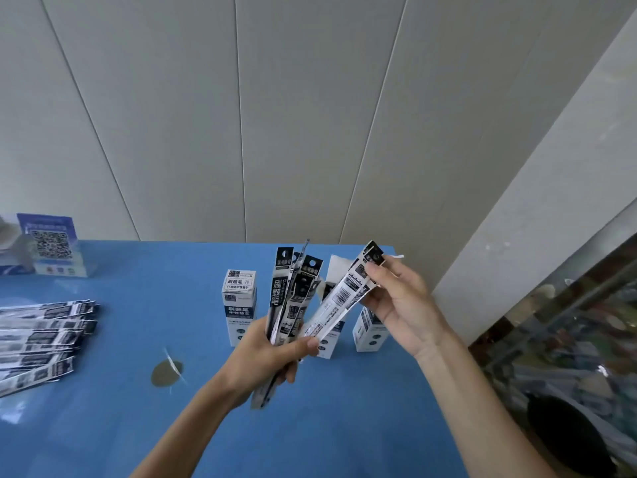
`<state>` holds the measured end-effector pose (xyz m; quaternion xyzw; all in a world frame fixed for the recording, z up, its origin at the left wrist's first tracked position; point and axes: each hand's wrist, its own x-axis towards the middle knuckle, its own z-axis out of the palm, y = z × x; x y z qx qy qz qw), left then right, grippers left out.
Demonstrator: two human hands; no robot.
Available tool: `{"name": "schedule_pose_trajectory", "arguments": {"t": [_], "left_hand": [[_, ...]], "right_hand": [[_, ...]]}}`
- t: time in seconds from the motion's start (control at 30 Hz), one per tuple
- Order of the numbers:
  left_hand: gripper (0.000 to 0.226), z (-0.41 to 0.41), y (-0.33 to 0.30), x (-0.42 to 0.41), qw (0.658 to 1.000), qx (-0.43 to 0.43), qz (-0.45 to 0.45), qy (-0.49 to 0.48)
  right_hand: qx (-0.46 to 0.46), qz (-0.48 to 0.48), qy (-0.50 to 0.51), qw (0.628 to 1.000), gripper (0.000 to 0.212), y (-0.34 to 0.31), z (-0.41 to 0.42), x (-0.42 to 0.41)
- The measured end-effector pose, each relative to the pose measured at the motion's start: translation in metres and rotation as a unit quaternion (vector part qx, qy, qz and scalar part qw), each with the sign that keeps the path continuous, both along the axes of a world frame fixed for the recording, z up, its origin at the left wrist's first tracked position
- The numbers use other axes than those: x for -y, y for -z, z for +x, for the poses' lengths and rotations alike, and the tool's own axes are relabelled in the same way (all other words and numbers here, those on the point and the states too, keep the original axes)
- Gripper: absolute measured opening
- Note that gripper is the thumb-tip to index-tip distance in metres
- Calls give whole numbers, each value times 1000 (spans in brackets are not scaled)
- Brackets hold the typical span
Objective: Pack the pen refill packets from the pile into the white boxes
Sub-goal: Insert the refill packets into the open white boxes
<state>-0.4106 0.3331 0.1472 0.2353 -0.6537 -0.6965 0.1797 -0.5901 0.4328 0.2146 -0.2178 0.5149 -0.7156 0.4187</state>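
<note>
While we hold a fanned bunch of refill packets (293, 298) above the blue table (144, 426), most of the packing looks unfinished to us. Our left hand (265, 353) has its fingers and thumb curled round the lower ends of the bunch, gripping it upright and splayed. Our right hand (396, 305) pinches the top of a single packet (344, 298) between thumb and fingertips, the other fingers loosely bent, while that packet's lower end sits under the left thumb; we judge that we are drawing it out of the bunch. Taking the closed white box (239, 305) as our landmark, the bunch hangs just to its right and nearer us. Further right of that box stand two more white boxes: one (332, 305) directly behind the bunch, its top flap apparently raised, and one (370, 331) under the right hand, mostly hidden. We cannot tell what any box contains. Well to the left of the closed box, at the table's edge, lies the pile of packets (44, 336), large and still to be packed. Far left behind it stands a QR code sign (51, 244).
</note>
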Motion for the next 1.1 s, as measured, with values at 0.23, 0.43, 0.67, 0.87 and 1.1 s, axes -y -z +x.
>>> {"name": "schedule_pose_trajectory", "arguments": {"t": [0.23, 0.43, 0.67, 0.87, 1.1], "left_hand": [[14, -4, -4, 9, 999, -23, -18, 19], [31, -10, -14, 12, 999, -39, -19, 33], [10, -26, -22, 23, 995, -78, -3, -56], [15, -41, -16, 35, 987, -22, -62, -144], [20, -56, -3, 32, 985, 43, -82, -147]], "right_hand": [[-120, 19, 14, 992, 6, 5, 30, -10], [-241, 71, 99, 963, 8, 8, 31, -12], [-247, 58, 177, 951, 22, -12, 7, -20], [-274, 74, 250, 926, 20, -23, -8, -16], [-314, 46, 239, 918, 12, -20, -13, -8]]}}
